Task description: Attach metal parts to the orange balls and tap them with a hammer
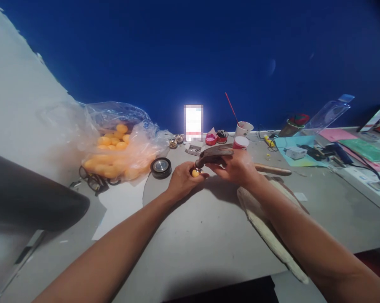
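My left hand (184, 179) is closed around a small yellow-orange ball (195, 173) with a shiny metallic part on top. In my right hand (240, 166) is a hammer (215, 153) with a dark, worn metal head, gripped close to the head. The hammer's face points down at the ball's top; whether they touch cannot be made out. A wooden handle (274, 169) shows beyond my right wrist and appears to belong to the hammer. Beneath my right forearm lies a pale, rough-edged cloth or board (266, 227). A round black tin (161, 167) stands left of my left hand.
A clear plastic bag (139, 126) of orange balls (114, 143) fills the back left, with glasses (95, 182) before it. A paper cup (244, 127), a red-and-white tub (241, 142) and a glowing screen (193, 122) stand behind my hands. A plastic bottle (330, 110) leans at right.
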A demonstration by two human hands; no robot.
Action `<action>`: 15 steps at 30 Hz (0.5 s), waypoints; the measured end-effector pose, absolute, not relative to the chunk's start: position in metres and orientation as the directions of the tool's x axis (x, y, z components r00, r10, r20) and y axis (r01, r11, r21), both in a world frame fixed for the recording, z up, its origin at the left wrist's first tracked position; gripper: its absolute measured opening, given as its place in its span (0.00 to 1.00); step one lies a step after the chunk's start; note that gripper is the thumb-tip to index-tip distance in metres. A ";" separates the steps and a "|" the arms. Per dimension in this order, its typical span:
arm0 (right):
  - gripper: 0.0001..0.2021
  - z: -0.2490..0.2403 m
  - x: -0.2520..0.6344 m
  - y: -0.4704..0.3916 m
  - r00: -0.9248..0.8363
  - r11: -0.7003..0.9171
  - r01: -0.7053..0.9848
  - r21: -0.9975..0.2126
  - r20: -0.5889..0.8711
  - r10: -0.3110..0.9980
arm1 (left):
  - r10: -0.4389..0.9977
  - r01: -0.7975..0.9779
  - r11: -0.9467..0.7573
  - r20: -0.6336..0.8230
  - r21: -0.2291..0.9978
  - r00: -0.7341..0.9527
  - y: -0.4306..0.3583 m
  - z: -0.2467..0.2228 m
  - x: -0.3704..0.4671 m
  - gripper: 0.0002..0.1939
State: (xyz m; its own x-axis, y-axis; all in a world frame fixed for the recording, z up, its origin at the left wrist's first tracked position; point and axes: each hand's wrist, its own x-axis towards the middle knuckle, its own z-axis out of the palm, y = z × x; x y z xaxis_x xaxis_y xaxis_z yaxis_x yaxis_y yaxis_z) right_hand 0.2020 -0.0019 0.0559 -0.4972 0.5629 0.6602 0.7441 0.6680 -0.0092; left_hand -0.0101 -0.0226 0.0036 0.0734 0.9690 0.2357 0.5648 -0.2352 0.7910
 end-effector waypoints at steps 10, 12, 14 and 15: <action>0.17 0.055 0.203 0.000 -0.491 0.658 0.752 -0.040 0.632 0.599 | 0.982 0.540 -0.182 0.185 0.822 0.049 -0.022 0.007 -0.012 0.12; 0.17 0.055 0.204 0.000 -0.460 0.661 0.745 -0.088 0.650 0.605 | 0.980 0.533 -0.189 0.192 0.825 0.051 -0.022 0.007 -0.012 0.14; 0.17 0.056 0.203 -0.001 -0.459 0.655 0.748 -0.107 0.628 0.628 | 0.980 0.524 -0.192 0.192 0.830 0.055 -0.022 0.006 -0.012 0.14; 0.17 0.056 0.203 -0.001 -0.470 0.647 0.756 -0.099 0.605 0.642 | 0.980 0.524 -0.194 0.191 0.829 0.060 -0.022 0.006 -0.012 0.14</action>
